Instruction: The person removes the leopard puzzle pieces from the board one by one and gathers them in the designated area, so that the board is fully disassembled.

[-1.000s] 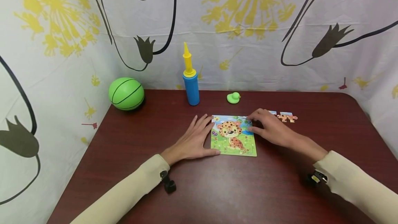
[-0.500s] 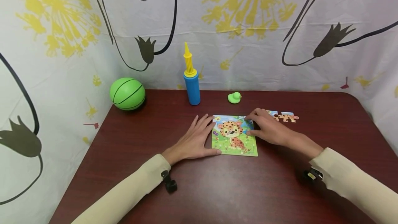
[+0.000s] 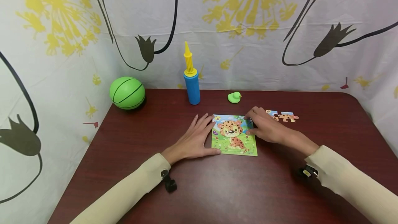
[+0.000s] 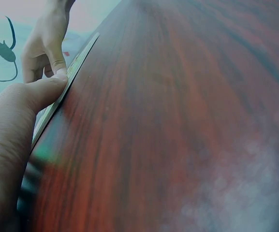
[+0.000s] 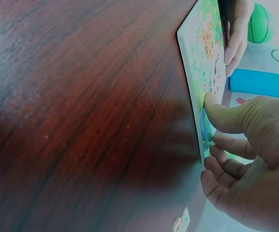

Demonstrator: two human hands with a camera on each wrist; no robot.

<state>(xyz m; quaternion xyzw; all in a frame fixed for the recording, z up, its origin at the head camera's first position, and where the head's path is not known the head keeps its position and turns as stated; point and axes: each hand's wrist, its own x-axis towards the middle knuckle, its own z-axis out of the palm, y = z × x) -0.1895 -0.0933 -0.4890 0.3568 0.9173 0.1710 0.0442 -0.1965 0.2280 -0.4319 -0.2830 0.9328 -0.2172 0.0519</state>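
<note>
A square cartoon leopard jigsaw puzzle [image 3: 232, 142] lies flat on the dark wood table in the head view. My left hand [image 3: 196, 141] is spread along its left side, fingertips at the upper left edge and thumb at the lower left corner. At the upper right part of the puzzle, thumb and index finger of my right hand [image 3: 266, 125] touch the surface with a gap between them. In the right wrist view, the other fingers of the right hand [image 5: 255, 145] bend loosely beside the edge. Loose puzzle pieces [image 3: 287, 117] lie behind the right hand, partly hidden by it.
Toward the back of the table [image 3: 155, 123] stand a green ball [image 3: 127, 93], a blue and yellow hand pump [image 3: 192, 87] and a small green toy duck [image 3: 234, 97]. A patterned cloth [image 3: 264, 58] hangs right behind the table's far edge.
The right hand and forearm have shifted slightly left, with the fingertips staying on the puzzle's upper right part. The left hand keeps its place at the puzzle's left side.
</note>
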